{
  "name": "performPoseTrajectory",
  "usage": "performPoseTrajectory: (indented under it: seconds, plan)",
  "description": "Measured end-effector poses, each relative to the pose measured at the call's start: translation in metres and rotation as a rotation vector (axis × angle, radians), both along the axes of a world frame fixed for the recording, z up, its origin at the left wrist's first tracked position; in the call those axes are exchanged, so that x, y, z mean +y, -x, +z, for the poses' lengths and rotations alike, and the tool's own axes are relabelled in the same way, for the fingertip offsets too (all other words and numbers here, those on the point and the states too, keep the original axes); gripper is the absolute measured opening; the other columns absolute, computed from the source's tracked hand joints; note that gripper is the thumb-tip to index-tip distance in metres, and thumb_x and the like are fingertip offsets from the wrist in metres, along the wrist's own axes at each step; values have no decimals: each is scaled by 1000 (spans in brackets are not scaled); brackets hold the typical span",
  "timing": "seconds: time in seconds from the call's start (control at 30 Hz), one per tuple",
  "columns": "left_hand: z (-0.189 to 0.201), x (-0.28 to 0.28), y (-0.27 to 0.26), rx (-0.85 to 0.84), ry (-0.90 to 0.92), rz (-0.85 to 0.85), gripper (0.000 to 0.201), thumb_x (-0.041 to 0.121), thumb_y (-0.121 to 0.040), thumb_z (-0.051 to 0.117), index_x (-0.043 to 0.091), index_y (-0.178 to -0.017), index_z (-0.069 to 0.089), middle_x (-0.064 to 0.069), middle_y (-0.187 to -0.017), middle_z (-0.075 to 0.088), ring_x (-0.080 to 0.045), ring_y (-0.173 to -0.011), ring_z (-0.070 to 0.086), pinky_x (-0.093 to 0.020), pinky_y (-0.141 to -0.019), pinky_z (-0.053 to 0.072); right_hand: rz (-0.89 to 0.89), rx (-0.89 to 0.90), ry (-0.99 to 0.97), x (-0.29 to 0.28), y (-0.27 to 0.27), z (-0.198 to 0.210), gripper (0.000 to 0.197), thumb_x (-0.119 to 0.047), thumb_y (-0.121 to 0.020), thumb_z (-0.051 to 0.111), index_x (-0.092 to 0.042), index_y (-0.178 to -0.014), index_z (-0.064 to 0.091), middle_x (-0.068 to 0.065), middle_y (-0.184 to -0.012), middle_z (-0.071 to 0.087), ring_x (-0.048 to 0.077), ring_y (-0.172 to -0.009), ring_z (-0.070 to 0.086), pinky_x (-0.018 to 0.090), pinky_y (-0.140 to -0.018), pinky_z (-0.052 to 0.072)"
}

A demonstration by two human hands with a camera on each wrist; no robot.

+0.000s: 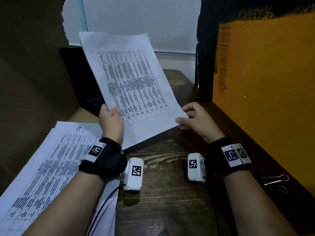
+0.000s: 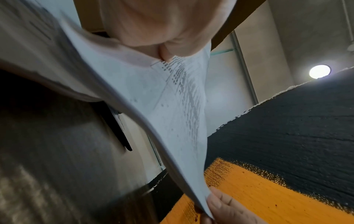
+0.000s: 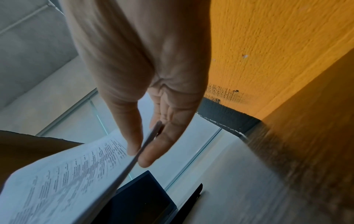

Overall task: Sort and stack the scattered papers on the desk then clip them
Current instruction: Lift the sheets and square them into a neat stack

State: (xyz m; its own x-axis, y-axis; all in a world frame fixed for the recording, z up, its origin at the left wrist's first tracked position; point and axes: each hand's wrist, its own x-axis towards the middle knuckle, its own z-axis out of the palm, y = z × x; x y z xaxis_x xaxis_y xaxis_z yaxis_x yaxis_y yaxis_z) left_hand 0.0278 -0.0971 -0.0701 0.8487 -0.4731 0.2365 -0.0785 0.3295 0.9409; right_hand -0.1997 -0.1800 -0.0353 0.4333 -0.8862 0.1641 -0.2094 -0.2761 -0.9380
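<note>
A printed sheet (image 1: 131,86) with a table on it is held up above the dark wooden desk (image 1: 163,193), tilted back. My left hand (image 1: 110,119) grips its lower left edge, thumb on the printed face. My right hand (image 1: 189,116) pinches the lower right corner between thumb and fingers; the right wrist view shows the sheet (image 3: 63,181) edge-on between them. In the left wrist view the sheet (image 2: 168,106) bends away from my palm. A stack of printed papers (image 1: 51,167) lies on the desk at the left, under my left forearm. A binder clip (image 1: 276,182) lies at the right.
A black laptop (image 1: 81,82) stands open behind the sheet at the left. An orange and black wall (image 1: 264,82) borders the desk on the right. A brown cardboard panel (image 1: 30,65) closes off the left side. A black cable (image 1: 104,201) crosses the paper stack.
</note>
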Motion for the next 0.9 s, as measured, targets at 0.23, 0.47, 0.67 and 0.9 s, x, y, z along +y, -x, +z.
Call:
performPoseTrajectory:
  seconds: [0.23, 0.47, 0.67, 0.9]
  plan:
    - [2, 1, 6, -7, 54, -6, 24, 18, -93, 47, 36, -79, 55, 12, -95, 63, -16, -96, 59, -36, -93, 48, -47, 47, 61, -3, 2, -3, 13, -6, -86, 70, -5, -89, 57, 11, -67, 64, 15, -54, 65, 23, -53, 53]
    - [14, 9, 17, -62, 129, -42, 23, 17, -99, 46, 35, -88, 53, 17, -96, 62, -3, -93, 59, -28, -89, 47, -181, 117, 120, -11, 7, 2, 21, -27, -88, 66, -12, -102, 63, 1, -108, 64, 16, -100, 60, 35, -91, 51]
    - [26, 17, 33, -99, 124, -275, 10, 26, -94, 53, 33, -95, 60, -2, -103, 68, -20, -99, 66, -47, -92, 53, 5, -279, 49, 5, -1, 7, 42, -19, -87, 70, -11, -125, 56, 1, -121, 67, 16, -108, 66, 34, -95, 53]
    - [45, 31, 59, -402, 147, -312, 38, 26, -101, 42, 9, -135, 44, 5, -123, 61, -3, -114, 58, -18, -97, 45, 34, -404, 295, 26, -11, 16, 19, -12, -90, 66, -29, -99, 63, -9, -100, 69, 4, -96, 67, 23, -86, 54]
